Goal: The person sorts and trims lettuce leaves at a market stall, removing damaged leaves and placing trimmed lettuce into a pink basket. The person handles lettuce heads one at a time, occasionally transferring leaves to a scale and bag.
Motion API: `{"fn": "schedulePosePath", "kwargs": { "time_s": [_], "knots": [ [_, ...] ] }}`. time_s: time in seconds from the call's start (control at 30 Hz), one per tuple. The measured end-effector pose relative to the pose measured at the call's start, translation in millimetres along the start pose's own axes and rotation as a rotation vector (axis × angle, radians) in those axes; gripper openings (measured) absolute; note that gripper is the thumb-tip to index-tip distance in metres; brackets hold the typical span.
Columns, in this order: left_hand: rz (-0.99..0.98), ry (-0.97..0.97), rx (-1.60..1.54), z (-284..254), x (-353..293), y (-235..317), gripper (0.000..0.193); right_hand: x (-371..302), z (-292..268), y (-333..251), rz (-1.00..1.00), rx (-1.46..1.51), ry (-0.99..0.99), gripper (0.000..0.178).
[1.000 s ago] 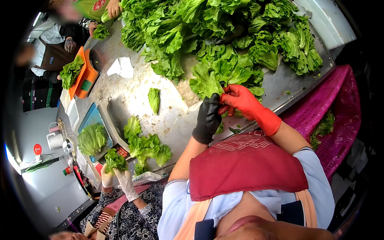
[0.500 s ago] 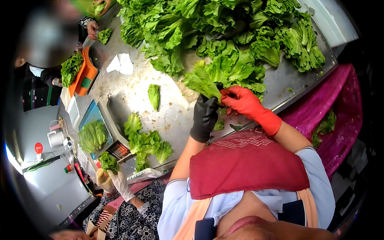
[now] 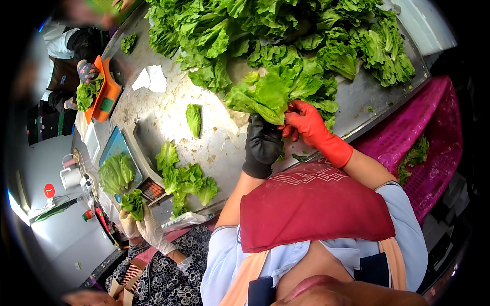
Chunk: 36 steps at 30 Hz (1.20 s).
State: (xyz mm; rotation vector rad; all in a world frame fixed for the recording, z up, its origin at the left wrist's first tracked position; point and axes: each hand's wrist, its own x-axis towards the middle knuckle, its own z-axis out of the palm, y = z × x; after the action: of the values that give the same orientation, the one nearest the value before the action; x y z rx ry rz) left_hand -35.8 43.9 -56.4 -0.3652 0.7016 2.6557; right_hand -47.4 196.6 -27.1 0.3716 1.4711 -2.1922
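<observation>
Over the metal table I hold a head of lettuce (image 3: 263,97), its leaves pointing away to the far left. My left hand (image 3: 262,145), in a black glove, is closed round the lower end, its fingers partly hidden. My right hand (image 3: 308,126), in a red glove, pinches the right side of the same end with curled fingers. Just beyond my hands spreads a large pile of green lettuce (image 3: 219,35). Close to my right glove, a few torn scraps lie along the table's near edge.
A magenta basket (image 3: 429,137) with leaves in it stands right of the metal table (image 3: 219,153). Leftward lie loose lettuce (image 3: 193,120), white paper (image 3: 151,79) and a scale (image 3: 148,168). A co-worker's gloved hands (image 3: 148,227) hold lettuce; another person works by an orange scale (image 3: 108,92).
The lettuce in my hands has turned, showing a broader leaf. My left hand has drawn slightly nearer to me. The far-left co-worker has shifted, a patterned glove now at the orange scale.
</observation>
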Motion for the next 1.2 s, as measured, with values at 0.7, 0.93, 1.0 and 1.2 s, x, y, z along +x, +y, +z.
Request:
{"fn": "schedulePosePath", "kwargs": {
  "time_s": [0.7,0.93,1.0,1.2],
  "knots": [
    [0.364,0.055,0.842,0.3,-12.3,22.7,0.031,-4.9,5.6,-12.9,0.05,-0.158,-0.174,0.052],
    [0.678,-0.192,1.664,14.7,-23.8,24.5,0.04,-7.6,-0.3,1.1,0.049,0.105,-0.314,0.041],
    [0.663,-0.217,1.603,12.2,-23.2,23.8,0.042,-9.3,-4.8,-0.7,0.06,0.149,-0.38,0.046],
    [0.358,-0.221,1.1,22.9,-26.6,18.7,0.042,-15.1,-0.4,3.8,0.193,0.242,-0.421,0.058]
  ]
}}
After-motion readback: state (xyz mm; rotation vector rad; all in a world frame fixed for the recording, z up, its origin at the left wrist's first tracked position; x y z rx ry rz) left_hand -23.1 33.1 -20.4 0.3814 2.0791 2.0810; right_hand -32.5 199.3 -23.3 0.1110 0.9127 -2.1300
